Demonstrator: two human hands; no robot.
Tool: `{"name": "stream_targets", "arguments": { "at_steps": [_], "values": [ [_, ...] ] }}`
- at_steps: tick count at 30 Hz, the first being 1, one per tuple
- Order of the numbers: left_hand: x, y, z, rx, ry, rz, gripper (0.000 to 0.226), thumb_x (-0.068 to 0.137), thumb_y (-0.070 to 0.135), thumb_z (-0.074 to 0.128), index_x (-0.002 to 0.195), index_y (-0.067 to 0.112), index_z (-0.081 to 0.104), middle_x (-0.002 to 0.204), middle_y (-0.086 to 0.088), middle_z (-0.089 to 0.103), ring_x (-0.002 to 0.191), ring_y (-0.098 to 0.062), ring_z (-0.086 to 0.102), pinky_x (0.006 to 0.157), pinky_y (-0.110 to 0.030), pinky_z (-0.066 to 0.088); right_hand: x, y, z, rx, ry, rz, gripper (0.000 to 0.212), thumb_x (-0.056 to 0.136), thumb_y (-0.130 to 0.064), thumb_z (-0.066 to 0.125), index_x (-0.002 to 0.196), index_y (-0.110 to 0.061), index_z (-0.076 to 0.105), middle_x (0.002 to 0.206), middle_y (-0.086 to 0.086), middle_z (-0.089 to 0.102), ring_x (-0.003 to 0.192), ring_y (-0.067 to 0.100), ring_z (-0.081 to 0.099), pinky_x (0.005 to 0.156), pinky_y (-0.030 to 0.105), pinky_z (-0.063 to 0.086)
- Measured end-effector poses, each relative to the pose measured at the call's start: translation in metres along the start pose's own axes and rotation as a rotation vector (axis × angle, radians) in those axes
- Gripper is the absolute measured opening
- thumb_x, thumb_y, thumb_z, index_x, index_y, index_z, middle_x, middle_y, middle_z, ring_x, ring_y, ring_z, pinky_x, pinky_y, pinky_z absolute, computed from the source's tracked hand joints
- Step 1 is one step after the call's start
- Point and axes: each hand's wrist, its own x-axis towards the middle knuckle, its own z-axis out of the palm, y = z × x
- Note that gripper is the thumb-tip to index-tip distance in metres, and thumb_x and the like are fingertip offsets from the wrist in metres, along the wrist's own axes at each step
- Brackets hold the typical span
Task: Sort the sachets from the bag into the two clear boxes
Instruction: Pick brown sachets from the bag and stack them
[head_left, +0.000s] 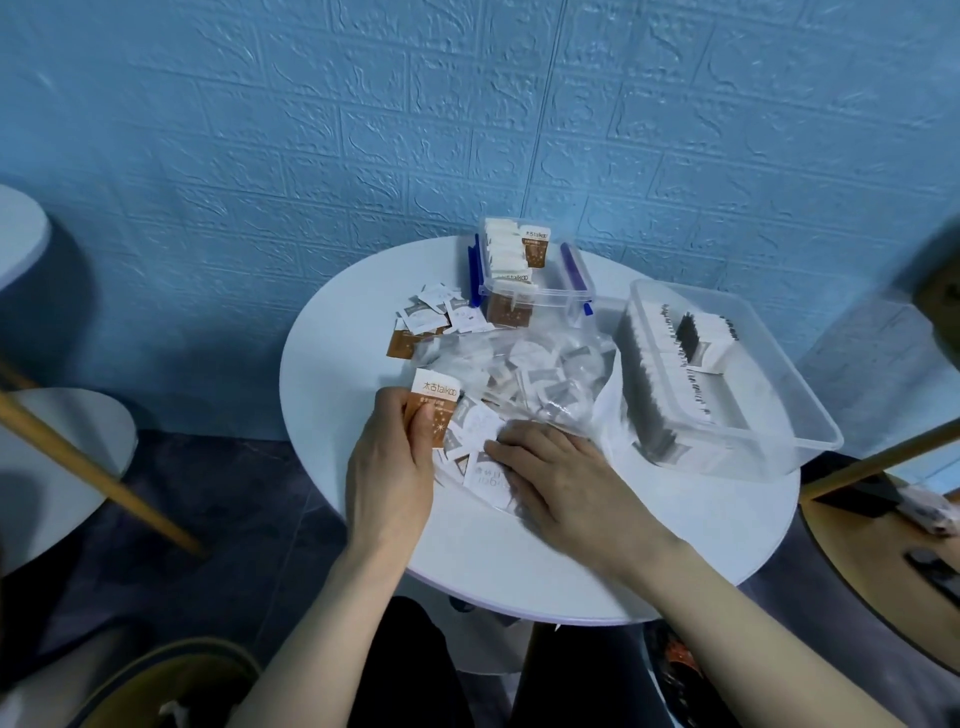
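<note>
My left hand (392, 457) pinches a sachet (434, 410) upright between thumb and fingers. Just right of that sachet, my right hand (558, 475) lies palm down, fingers spread flat, forearm angling back toward me.

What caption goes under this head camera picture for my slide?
Left hand holds brown sachets while right hand rests on the sachet bag, beside two clear boxes.

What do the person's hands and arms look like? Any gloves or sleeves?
No gloves and no sleeves. The left hand and right hand are bare, and both forearms are bare right down to the picture's edge. I see no rings, watch or bracelets.
</note>
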Motion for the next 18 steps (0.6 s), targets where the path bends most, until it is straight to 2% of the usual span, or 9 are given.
{"name": "stream_targets", "arguments": {
  "at_steps": [5, 7, 9, 11, 13, 15, 18],
  "values": [
    [-0.001, -0.002, 0.002, -0.057, -0.009, -0.018, 0.017, 0.098, 0.029, 0.045, 0.102, 0.012, 0.048, 0.097, -0.006, 0.071, 0.083, -0.030, 0.066, 0.063, -0.030, 0.043, 0.001, -0.002, -0.004, 0.139, 0.106, 0.094, 0.028, 0.099, -0.025, 0.047, 0.120, -0.013, 0.061, 0.126, -0.001, 0.057, 0.123, 0.017, 0.049, 0.096, 0.040, 0.042],
    [-0.002, -0.004, 0.002, -0.087, -0.001, -0.041, 0.012, 0.098, 0.029, 0.046, 0.100, 0.017, 0.047, 0.099, -0.005, 0.072, 0.085, -0.030, 0.067, 0.063, -0.025, 0.041, 0.012, -0.008, -0.005, 0.200, 0.153, 0.141, 0.031, 0.098, -0.028, 0.048, 0.122, -0.011, 0.058, 0.126, 0.001, 0.057, 0.121, 0.018, 0.050, 0.097, 0.036, 0.041],
    [-0.003, -0.005, 0.003, -0.114, 0.017, -0.048, 0.013, 0.098, 0.030, 0.047, 0.100, 0.017, 0.048, 0.099, -0.006, 0.072, 0.086, -0.030, 0.067, 0.062, -0.024, 0.040, 0.026, -0.014, -0.003, 0.200, 0.154, 0.183, 0.038, 0.097, -0.035, 0.050, 0.127, -0.013, 0.050, 0.129, 0.001, 0.054, 0.121, 0.019, 0.048, 0.095, 0.026, 0.036],
    [-0.005, -0.004, 0.003, -0.135, 0.034, -0.040, 0.017, 0.097, 0.035, 0.045, 0.100, 0.019, 0.048, 0.098, -0.005, 0.072, 0.085, -0.030, 0.067, 0.063, -0.027, 0.043, 0.037, -0.019, 0.001, 0.245, 0.145, 0.264, 0.048, 0.092, -0.040, 0.056, 0.130, -0.014, 0.042, 0.128, 0.002, 0.056, 0.119, 0.018, 0.049, 0.091, 0.025, 0.034],
    [-0.007, -0.002, 0.003, -0.132, 0.042, -0.012, 0.024, 0.095, 0.042, 0.040, 0.101, 0.020, 0.047, 0.097, -0.003, 0.072, 0.085, -0.030, 0.067, 0.065, -0.036, 0.050, 0.046, -0.023, 0.004, 0.342, 0.178, 0.353, 0.057, 0.086, -0.041, 0.061, 0.130, -0.013, 0.038, 0.127, 0.002, 0.058, 0.119, 0.018, 0.052, 0.091, 0.028, 0.039],
    [-0.008, -0.001, 0.002, -0.120, 0.053, 0.015, 0.030, 0.094, 0.045, 0.038, 0.101, 0.018, 0.048, 0.095, -0.004, 0.071, 0.083, -0.031, 0.066, 0.064, -0.041, 0.052, 0.051, -0.026, 0.007, 0.318, 0.201, 0.333, 0.066, 0.083, -0.038, 0.064, 0.135, -0.011, 0.035, 0.132, 0.005, 0.054, 0.123, 0.020, 0.048, 0.097, 0.029, 0.039],
    [-0.008, -0.003, 0.002, -0.115, 0.066, 0.021, 0.032, 0.094, 0.044, 0.039, 0.101, 0.015, 0.049, 0.091, -0.005, 0.071, 0.080, -0.032, 0.065, 0.063, -0.038, 0.046, 0.051, -0.026, 0.010, 0.247, 0.078, 0.175, 0.072, 0.084, -0.031, 0.064, 0.145, -0.016, 0.029, 0.142, 0.001, 0.042, 0.132, 0.019, 0.036, 0.107, 0.032, 0.030]
  ]
}}
